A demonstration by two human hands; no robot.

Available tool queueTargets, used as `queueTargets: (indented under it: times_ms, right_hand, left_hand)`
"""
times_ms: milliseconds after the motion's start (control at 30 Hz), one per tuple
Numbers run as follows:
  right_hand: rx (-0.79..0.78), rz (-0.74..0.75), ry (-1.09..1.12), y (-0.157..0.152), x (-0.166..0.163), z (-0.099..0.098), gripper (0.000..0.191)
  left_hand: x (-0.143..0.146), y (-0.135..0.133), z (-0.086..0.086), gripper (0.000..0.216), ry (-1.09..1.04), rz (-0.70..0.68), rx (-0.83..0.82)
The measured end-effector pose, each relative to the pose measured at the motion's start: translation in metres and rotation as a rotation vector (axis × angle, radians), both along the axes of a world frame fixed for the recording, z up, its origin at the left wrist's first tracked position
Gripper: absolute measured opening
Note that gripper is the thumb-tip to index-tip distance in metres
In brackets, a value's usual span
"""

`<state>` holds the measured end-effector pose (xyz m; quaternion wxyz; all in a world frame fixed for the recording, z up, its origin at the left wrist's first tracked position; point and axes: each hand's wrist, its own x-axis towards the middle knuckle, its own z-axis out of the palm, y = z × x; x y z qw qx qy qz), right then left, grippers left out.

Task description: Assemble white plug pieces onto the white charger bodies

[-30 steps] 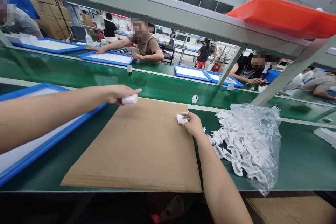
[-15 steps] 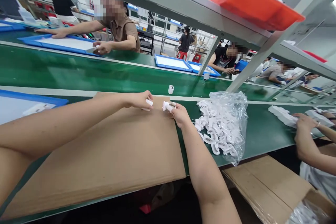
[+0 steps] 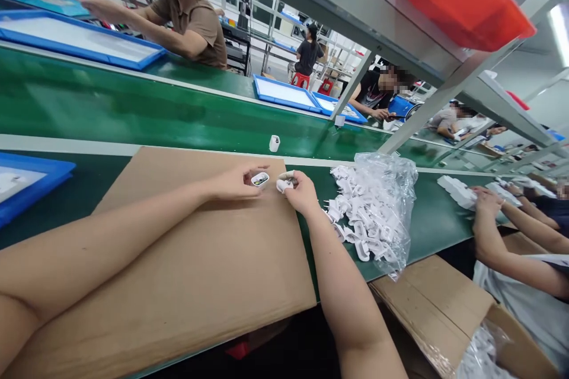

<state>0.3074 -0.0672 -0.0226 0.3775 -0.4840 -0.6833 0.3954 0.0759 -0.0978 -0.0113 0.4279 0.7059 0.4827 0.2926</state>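
Observation:
My left hand (image 3: 242,182) is closed around a small white plastic housing (image 3: 260,179), its open end facing right and dark parts showing inside. Close by on the right, my right hand (image 3: 302,190) pinches a white plug piece (image 3: 284,183) between thumb and fingers. A narrow gap separates the two pieces. Both hands are above the far right part of a brown cardboard sheet (image 3: 213,260). Another white housing (image 3: 274,143) stands upright on the green surface beyond the cardboard. To the right, many white plug pieces (image 3: 355,207) spill from a clear plastic bag (image 3: 406,189).
A blue-rimmed tray (image 3: 40,177) lies at the left. Overhead, a metal shelf bears an orange bin (image 3: 457,0). A co-worker's hands (image 3: 489,201) handle white boxes (image 3: 456,191) at the right. Below them stands an open carton (image 3: 435,302). Across the line, a person (image 3: 191,29) reaches leftward.
The housing in my left hand has turned so its open end shows. The plug piece in my right hand is tilted differently. The view has shifted, and the person opposite has let go of their tray.

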Motion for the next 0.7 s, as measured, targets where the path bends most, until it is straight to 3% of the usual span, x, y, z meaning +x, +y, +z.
queueTargets:
  times_ms: [133,233,367,433,533,700]
  right_hand:
    - [-0.003,-0.009,-0.058,0.000,-0.003,-0.002,0.048]
    - [-0.022,-0.082,-0.006,0.000,-0.004,0.002,0.036]
    - [0.177,-0.103,0.035,-0.010,-0.008,0.011,0.040]
    - [0.307,-0.051,-0.013,-0.017,-0.012,0.014,0.042]
    - [0.464,0.025,-0.148,-0.027,-0.018,0.016,0.040]
    - [0.535,0.069,-0.332,-0.029,-0.025,0.017,0.045]
  left_hand:
    - [-0.006,0.004,-0.002,0.073,-0.106,-0.126,-0.047]
    - [-0.001,0.007,-0.011,0.067,-0.086,-0.008,0.039]
    - [0.006,0.009,-0.018,0.075,-0.106,0.037,-0.010]
    - [0.007,0.008,-0.017,0.067,-0.118,0.035,-0.065]
    - [0.010,0.006,-0.016,0.052,-0.119,0.106,-0.012]
    - [0.013,0.001,-0.018,0.044,-0.134,0.125,0.062]
